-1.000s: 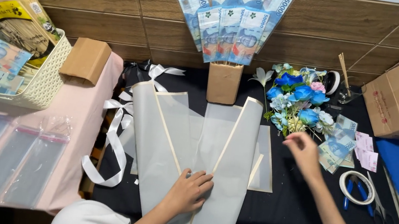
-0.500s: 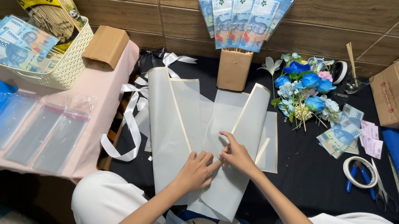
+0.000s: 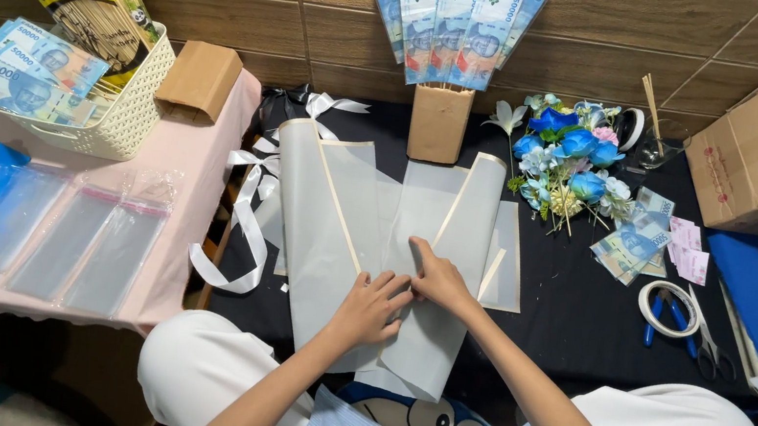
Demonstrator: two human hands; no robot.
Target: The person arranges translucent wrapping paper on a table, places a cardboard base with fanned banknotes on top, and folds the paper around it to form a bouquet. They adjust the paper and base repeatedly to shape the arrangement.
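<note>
On black table (image 3: 581, 321): left hand (image 3: 370, 309) and right hand (image 3: 437, 279) side by side, fingers bent, pressed flat onto folded translucent wrapping sheets (image 3: 347, 228); nothing gripped. Blue flower bunch (image 3: 564, 160) well right.

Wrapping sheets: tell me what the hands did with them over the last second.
The right hand came over from beside the blue flowers to the middle of the wrapping sheets, joining the left hand; both now press the fold. The sheets, banknote fan and white ribbon stayed as they were.
</note>
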